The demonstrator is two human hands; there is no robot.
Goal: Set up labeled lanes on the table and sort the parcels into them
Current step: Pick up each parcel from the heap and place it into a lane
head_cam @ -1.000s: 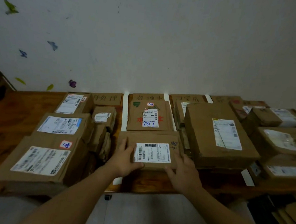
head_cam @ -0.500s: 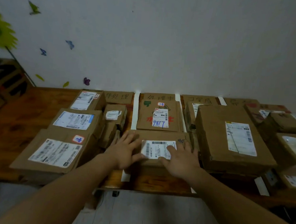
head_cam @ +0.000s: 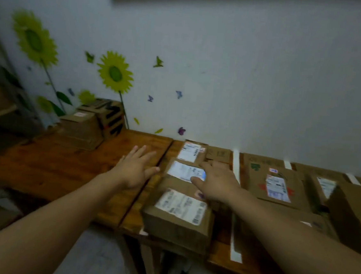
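Wooden bench (head_cam: 66,167) carried labelled parcels (head_cam: 178,213) — left grip (head_cam: 134,170) spread above bare wood; right grip (head_cam: 217,182) likewise spread, flat over them.

we can read nothing: the shipping labels (head_cam: 180,205) on the parcels (head_cam: 175,229) are blurred, the handwriting on the lane sign (head_cam: 218,155) is too faint, and the box (head_cam: 111,116) at 10 o'clock shows only broken black strokes.

Single head view, taken from above near edge of table (head_cam: 66,167), aimed forward and down; table's left end seen close, wall (head_cam: 243,77) behind.
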